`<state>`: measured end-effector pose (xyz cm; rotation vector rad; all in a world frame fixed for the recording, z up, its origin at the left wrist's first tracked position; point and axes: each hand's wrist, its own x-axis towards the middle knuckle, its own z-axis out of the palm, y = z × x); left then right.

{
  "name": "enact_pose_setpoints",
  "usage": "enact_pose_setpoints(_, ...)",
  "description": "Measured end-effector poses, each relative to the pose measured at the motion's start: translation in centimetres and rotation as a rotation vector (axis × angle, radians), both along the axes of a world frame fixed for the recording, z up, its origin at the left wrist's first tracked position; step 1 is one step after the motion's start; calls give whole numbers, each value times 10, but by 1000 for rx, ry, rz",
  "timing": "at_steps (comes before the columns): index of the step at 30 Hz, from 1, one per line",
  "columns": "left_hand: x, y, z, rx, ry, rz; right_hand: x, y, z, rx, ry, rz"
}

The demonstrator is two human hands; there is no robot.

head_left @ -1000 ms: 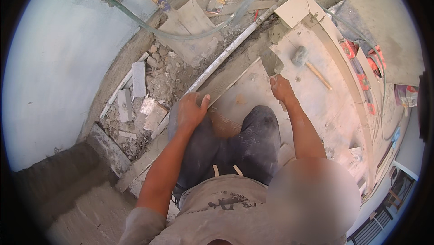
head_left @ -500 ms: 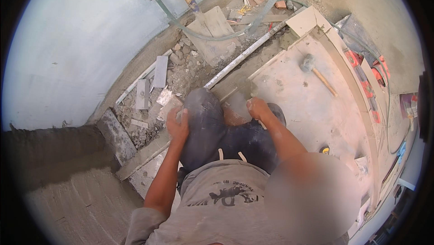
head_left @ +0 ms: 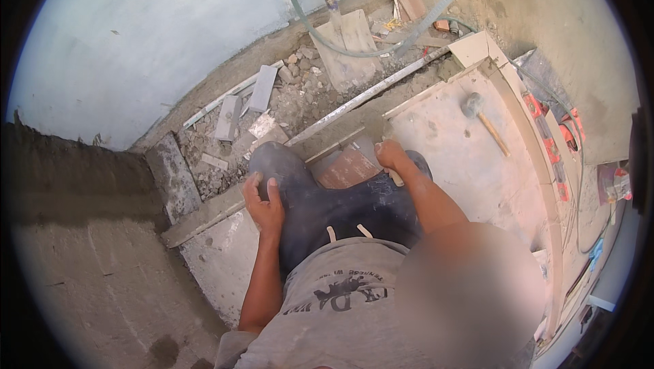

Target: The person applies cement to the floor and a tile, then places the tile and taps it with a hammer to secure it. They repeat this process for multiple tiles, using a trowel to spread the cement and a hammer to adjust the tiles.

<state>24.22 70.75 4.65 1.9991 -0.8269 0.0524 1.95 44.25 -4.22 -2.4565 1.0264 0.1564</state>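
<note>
My right hand (head_left: 392,156) is closed round a trowel; the pale end of its wooden handle (head_left: 395,178) shows below the fist, and a grey blade seems to extend toward the mortar, partly hidden. Beside my left knee, my left hand (head_left: 266,207) is open and empty, fingers spread. Between my legs lies a reddish-brown flat piece (head_left: 351,168), perhaps a tile. Just beyond my knees runs a strip of grey mortar (head_left: 340,131) along the slab edge. A rubber mallet (head_left: 487,122) with a wooden handle rests on the pale slab (head_left: 443,131) to my right.
A shovel (head_left: 347,52) leans by the wall among rubble (head_left: 300,73). A long white-splashed bar (head_left: 371,93) borders the mortar. Grey blocks (head_left: 262,88) lie at left. A green hose (head_left: 310,25) crosses the far side. An orange-and-grey level (head_left: 547,139) lies along the right curb.
The view has shifted, so the wall, shovel and slab sit lower and farther right. My left hand has moved back along my left thigh, fingers more spread. My right hand keeps its grip.
</note>
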Motion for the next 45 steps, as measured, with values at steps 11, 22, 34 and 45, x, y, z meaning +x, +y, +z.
enact_pose_setpoints(11,-6,19,5,-21,10,20,12,15,-44,-15,-158,-168)
enact_pose_setpoints(22,-2,10,2,-36,17,-16,7,16,-75,-61,-166,-18)
enact_pose_setpoints(34,20,-27,-26,15,27,-143,-11,40,50,1210,-573,-929)
enact_pose_setpoints(45,63,-100,-60,495,-54,-391,-284,151,237,487,-312,-1292)
